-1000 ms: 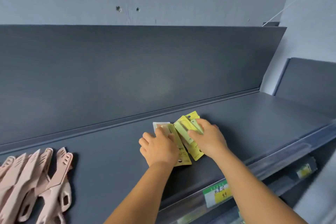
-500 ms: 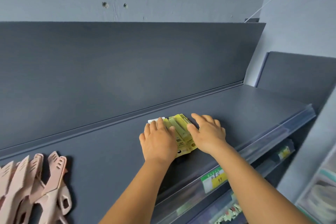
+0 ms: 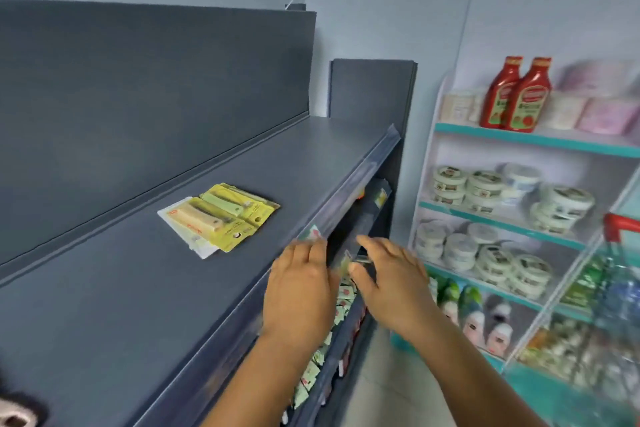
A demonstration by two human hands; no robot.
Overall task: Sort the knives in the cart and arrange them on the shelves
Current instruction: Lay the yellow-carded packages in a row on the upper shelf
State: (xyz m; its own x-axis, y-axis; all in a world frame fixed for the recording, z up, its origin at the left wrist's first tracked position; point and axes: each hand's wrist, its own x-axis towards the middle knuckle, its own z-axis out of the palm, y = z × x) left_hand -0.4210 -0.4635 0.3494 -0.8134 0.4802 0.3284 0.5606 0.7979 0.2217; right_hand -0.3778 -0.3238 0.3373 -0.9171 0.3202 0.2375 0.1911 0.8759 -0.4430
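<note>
Pale grey walls back a dark grey metal shelf [image 3: 104, 288] with a tall back panel of the same colour. On its flat top lie the carded knives [image 3: 218, 217], a small fanned pile of yellow and white blister packs holding green and cream-handled knives, set about midway between the back panel and the front edge, touching one another and overlapping. A clear plastic price rail [image 3: 367, 166] runs along the shelf's front edge.

Both hands are in front of that edge, off the packs and well apart from them. The left hand [image 3: 299, 291] is seen from the back with fingers straight and close together, its fingertips at the rail; motion blur hides whether they touch it. The right hand [image 3: 389, 279] is just beside it, fingers loosely spread and a little bent, holding nothing that can be made out. So each grip is slack, not pinching anything.

Below the top shelf, lower tiers carry rows of small white-and-green sachets [image 3: 332, 319], blurred. To the right stands a white rack with teal shelf edges [image 3: 533, 139]: two red sauce bottles [image 3: 516, 94] upright on its top tier, round white tubs [image 3: 485, 187] stacked on the tiers beneath. A red-rimmed cart edge [image 3: 620, 225] shows at far right, its contents too blurred to tell.
</note>
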